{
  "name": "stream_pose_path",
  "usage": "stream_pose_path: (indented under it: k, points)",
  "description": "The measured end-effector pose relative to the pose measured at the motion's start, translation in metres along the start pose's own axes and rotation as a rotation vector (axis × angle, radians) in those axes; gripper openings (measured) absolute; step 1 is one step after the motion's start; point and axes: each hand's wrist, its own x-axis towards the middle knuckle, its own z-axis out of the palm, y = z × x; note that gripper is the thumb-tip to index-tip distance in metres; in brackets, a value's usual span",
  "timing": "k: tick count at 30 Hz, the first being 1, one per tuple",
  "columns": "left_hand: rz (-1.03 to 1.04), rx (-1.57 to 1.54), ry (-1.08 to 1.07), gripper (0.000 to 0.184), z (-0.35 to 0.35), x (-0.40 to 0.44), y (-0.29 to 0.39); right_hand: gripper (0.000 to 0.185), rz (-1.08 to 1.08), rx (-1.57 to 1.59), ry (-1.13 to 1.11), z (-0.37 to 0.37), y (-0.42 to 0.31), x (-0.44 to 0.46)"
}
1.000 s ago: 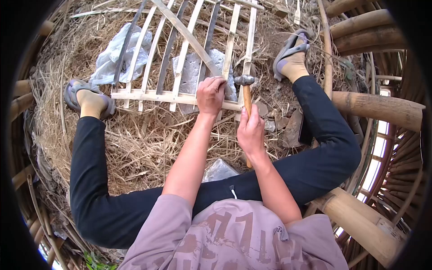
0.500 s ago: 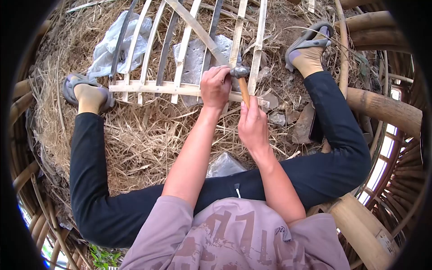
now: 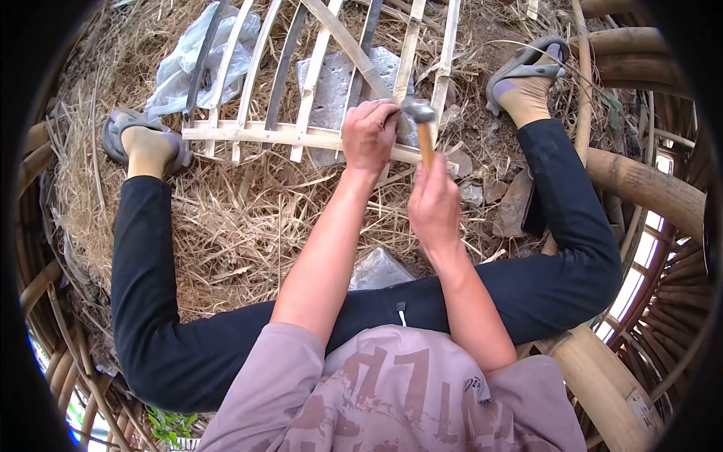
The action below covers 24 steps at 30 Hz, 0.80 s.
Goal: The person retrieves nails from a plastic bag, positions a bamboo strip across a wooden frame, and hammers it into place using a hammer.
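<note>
My right hand (image 3: 437,200) is wrapped round the wooden handle of a hammer (image 3: 426,139). The metal head is just right of my left fingertips, over the slats. My left hand (image 3: 369,135) is closed in a pinch at the crosspiece of a bamboo lattice, near the lower end of the diagonal slat (image 3: 343,39); what its fingers hold is hidden. Light and dark bamboo slats (image 3: 307,96) fan upward from the pale crosspiece (image 3: 260,136). A flat grey stone block (image 3: 328,94) lies beneath the slats.
Straw (image 3: 233,218) covers the ground. A crumpled clear plastic bag (image 3: 181,83) lies at upper left, under the outer slats. My sandalled feet flank the lattice. Another grey block (image 3: 380,270) sits close to my lap. Thick bamboo poles (image 3: 648,181) run along the right side.
The hammer head has moved slightly right, away from my left fingertips, and my right hand has moved with it. My left hand stays at the crosspiece. The whole view has shifted a little.
</note>
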Motion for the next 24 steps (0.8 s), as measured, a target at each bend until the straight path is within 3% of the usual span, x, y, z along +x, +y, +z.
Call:
stream_pose_path:
  k: [7,8,20,23,24]
  points:
    - [0.010,-0.024,-0.003,0.008,-0.0007,-0.0009,-0.0021,0.017,0.031,-0.028,-0.010,0.0046,0.0052,-0.0033]
    - [0.004,-0.020,-0.002,0.008,0.0001,-0.0010,-0.0024,0.017,0.114,-0.067,-0.106,0.0045,0.0049,0.0009]
    - [0.001,-0.027,0.015,0.009,0.0010,-0.0011,-0.0027,0.016,-0.017,-0.027,0.008,0.0002,-0.0001,-0.0013]
    - [-0.001,-0.023,-0.001,0.008,0.0003,-0.0001,-0.0025,0.016,0.133,-0.018,-0.104,0.0014,-0.0023,0.0004]
    - [-0.004,-0.011,-0.006,0.008,0.0006,-0.0015,-0.0025,0.015,0.004,-0.199,-0.126,0.0053,0.0063,0.0038]
